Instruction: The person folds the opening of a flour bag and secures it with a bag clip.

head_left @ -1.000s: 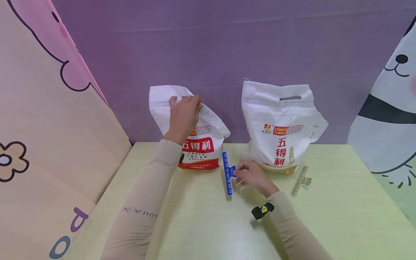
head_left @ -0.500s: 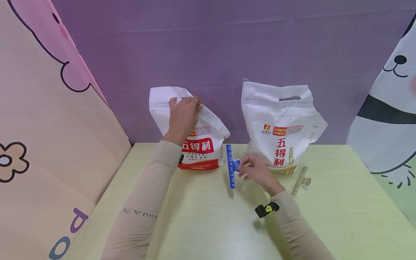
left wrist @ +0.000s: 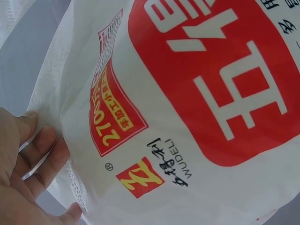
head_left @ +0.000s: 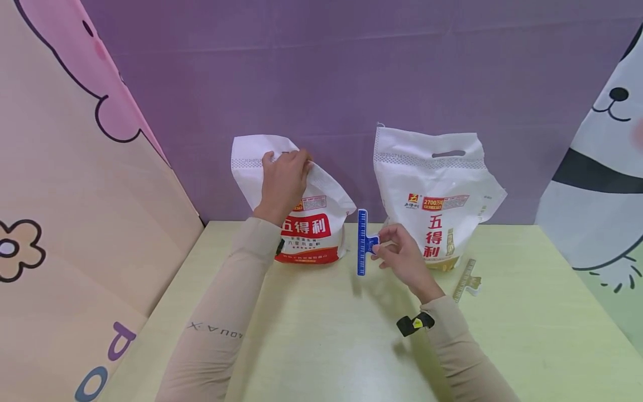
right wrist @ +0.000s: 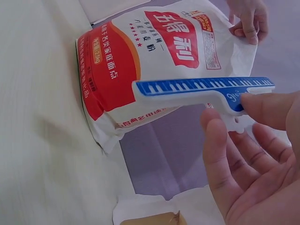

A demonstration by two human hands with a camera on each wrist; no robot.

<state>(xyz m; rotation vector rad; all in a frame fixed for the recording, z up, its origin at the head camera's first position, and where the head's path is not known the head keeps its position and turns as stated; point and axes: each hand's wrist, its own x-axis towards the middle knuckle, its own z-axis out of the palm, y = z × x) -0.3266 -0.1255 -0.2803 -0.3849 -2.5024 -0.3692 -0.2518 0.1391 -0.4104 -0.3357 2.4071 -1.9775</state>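
A white flour bag (head_left: 306, 240) with red print stands at the back left of the table. My left hand (head_left: 283, 181) grips its top edge near the handle slot; in the left wrist view the fingers (left wrist: 44, 161) curl at the white material. My right hand (head_left: 404, 257) pinches a blue and white sealing clip (head_left: 361, 243) by its tab, between thumb and index finger. The clip hangs upright in the air, right of the red-printed bag. In the right wrist view its long ridged bar (right wrist: 201, 85) overlaps that bag.
A second flour bag (head_left: 437, 184), with gold at its base, stands at the back right. In front of it a gold and white clip (head_left: 466, 282) lies on the pale table (head_left: 321, 346). A purple backdrop (head_left: 321, 72) rises behind, with printed panels at both sides.
My right hand has raised the blue clip off the table and shifted it slightly right, and the clip has turned more upright. The left hand keeps its grip on the bag.
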